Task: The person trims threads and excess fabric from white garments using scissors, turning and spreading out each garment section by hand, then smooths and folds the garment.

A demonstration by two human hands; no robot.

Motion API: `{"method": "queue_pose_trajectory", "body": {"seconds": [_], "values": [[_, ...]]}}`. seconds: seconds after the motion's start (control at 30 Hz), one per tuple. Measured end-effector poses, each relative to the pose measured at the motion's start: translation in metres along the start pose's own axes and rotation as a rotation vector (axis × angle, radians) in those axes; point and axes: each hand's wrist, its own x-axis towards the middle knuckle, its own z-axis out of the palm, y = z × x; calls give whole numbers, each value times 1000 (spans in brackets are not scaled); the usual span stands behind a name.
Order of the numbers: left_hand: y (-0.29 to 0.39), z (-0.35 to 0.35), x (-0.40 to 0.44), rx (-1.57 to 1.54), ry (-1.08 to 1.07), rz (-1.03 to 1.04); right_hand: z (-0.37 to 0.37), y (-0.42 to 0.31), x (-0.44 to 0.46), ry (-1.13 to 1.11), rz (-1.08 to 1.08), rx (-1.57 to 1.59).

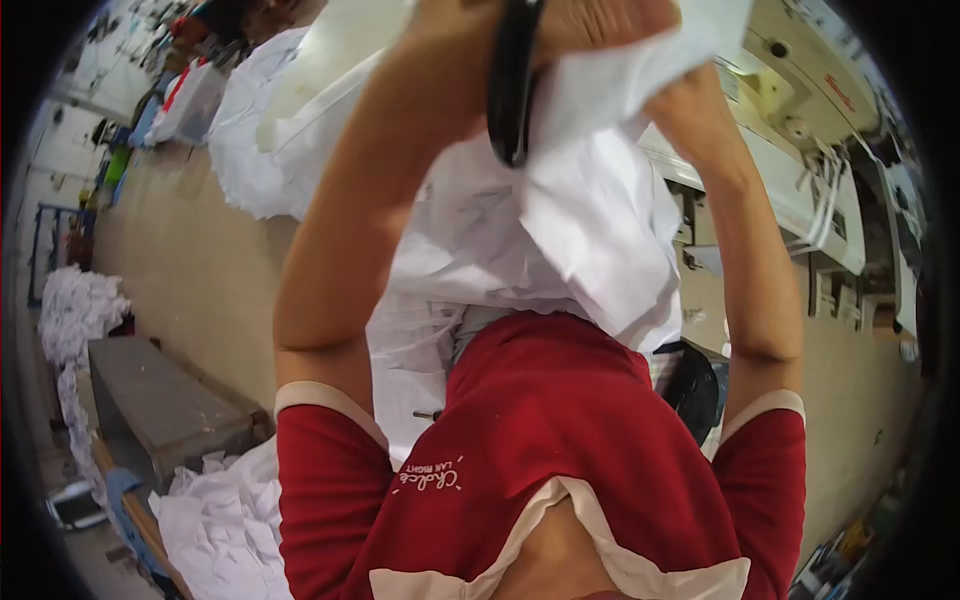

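My left hand (605,22) is at the top edge of the view, slightly blurred, with a black band (513,85) on its wrist. Its fingers curl over a white cloth (590,210), and the fingertips are hidden. To its right, my right hand (688,105) is closed on the same cloth, which partly covers its fingers. The cloth hangs between my forearms in loose folds and reaches down to my lap. Its upper part is lifted and smeared by motion.
A sewing machine (810,75) stands at the upper right on a pale table (835,215). More white fabric (250,130) is heaped at the upper left. A grey box-like bench (175,400) and another white pile (225,530) are at my left.
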Motion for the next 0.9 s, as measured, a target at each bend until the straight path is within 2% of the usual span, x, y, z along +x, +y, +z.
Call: {"method": "queue_pose_trajectory", "body": {"seconds": [0.03,0.1,0.13,0.17,0.27,0.33,0.37,0.43,0.5,0.57,0.63,0.67,0.7,0.73,0.77,0.8,0.83,0.87,0.9], "values": [[7,1,5,-28,-40,39,-5,-6,4,76,84,178],[11,-9,-2,-81,-10,172,-23,-57,-2,302,36,-86],[6,-9,-12,-107,17,202,-30,-59,-7,519,-160,17],[-2,-6,-21,-162,35,218,-43,-74,-12,578,-76,-1],[-68,40,-64,-337,95,73,-68,-96,-20,707,-270,-159],[-108,90,-96,-294,97,-50,-72,-113,-20,755,-442,-296],[-126,114,-110,-245,87,-110,-74,-117,-17,760,-541,-296],[-144,151,-129,-366,52,-235,-81,-123,-9,758,-733,-291],[-164,187,-135,-318,52,-302,-87,-140,-18,668,-772,-383],[-183,220,-133,-331,114,-434,-98,-138,-16,780,-734,-613],[-182,227,-127,-214,60,-451,-122,-133,-21,920,-733,-832],[-175,223,-124,-355,73,-430,-134,-131,-23,997,-726,-939],[-174,213,-123,-319,140,-343,-150,-128,-24,1050,-792,-850],[-173,193,-124,-281,199,-255,-154,-135,-37,1062,-635,-887],[-169,168,-123,-241,247,-166,-159,-139,-50,1081,-565,-861],[-160,127,-110,138,268,72,-159,-139,-58,1091,-526,-802],[-143,91,-104,-165,314,-144,-158,-139,-65,1096,-490,-740],[-130,43,-86,0,350,-17,-154,-137,-68,1098,-459,-688],[-108,-13,-71,566,387,279,-151,-136,-70,1105,-427,-637]]}}
